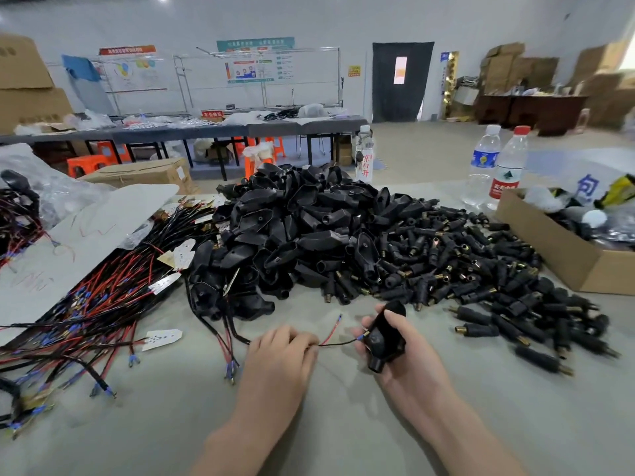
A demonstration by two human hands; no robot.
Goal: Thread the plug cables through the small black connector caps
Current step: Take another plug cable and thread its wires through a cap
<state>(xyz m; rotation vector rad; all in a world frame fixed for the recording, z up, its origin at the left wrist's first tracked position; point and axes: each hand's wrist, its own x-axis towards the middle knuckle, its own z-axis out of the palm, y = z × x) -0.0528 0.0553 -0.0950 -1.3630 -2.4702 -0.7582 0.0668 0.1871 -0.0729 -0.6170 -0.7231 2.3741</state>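
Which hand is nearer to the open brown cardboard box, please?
Right: the right hand lies below-left of the open brown cardboard box; the left hand lies farther left.

The heaped connector caps [309,214] are black plastic with a slight sheen; the small plugs [481,269] carry brass-coloured metal tips. The tabletop [343,424] looks matt grey, the box [549,249] plain brown cardboard.

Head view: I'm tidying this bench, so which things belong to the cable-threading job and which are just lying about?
Job in hand: cable pinched by the left hand; black cap held in the right hand; pile of black caps; heap of cables.

Lying about: water bottles; cardboard box; white sheet.
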